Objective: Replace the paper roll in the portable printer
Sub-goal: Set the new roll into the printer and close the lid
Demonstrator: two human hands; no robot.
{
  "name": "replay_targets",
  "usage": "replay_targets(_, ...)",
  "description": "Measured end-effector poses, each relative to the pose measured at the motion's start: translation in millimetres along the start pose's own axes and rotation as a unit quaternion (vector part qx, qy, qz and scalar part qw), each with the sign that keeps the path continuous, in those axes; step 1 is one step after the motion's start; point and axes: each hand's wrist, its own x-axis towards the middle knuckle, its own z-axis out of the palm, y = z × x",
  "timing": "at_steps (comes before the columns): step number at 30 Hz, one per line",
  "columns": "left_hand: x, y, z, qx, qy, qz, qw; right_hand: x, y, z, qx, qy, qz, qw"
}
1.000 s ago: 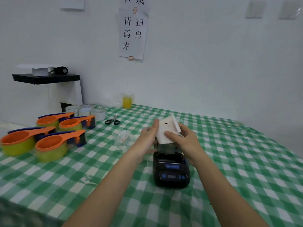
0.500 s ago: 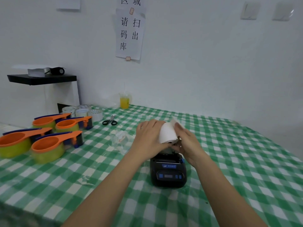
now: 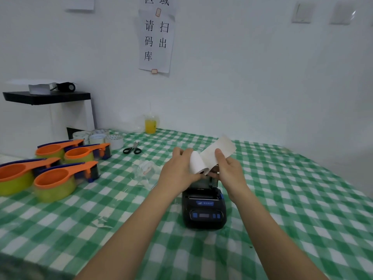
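A small black portable printer [image 3: 203, 209] with blue buttons sits on the green checked tablecloth [image 3: 282, 199], its paper bay open at the far end. Just above that bay I hold a white paper roll [image 3: 197, 163]. My left hand [image 3: 178, 168] grips the roll's body. My right hand [image 3: 227, 168] pinches the roll's loose paper end [image 3: 221, 149], which is pulled out up and to the right.
Several orange-and-green tape dispensers [image 3: 54, 178] stand at the left, with tape rolls [image 3: 101, 138] behind them. Black scissors [image 3: 132, 149] and a cup of orange drink [image 3: 150, 124] lie beyond. Crumpled clear wrapping [image 3: 144, 170] sits left of my hands. A black shelf [image 3: 46, 97] is at far left.
My hands drew the loose end in against the roll, then my right hand pulled it out again, up and to the right. The roll stays just above the printer's open bay.
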Motion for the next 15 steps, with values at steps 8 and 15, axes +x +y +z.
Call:
replay_targets(8, -0.5, 3.1, -3.7, -0.002, -0.025, 0.0, 1.0, 10.7, -7.7, -11.1, -0.001, 0.078, 0.007, 0.997)
replay_targets(15, 6.5, 1.2, 0.3, -0.015, -0.073, 0.048, 0.996, 0.1, -4.5, 3.5, -0.124, 0.024, -0.008, 0.992)
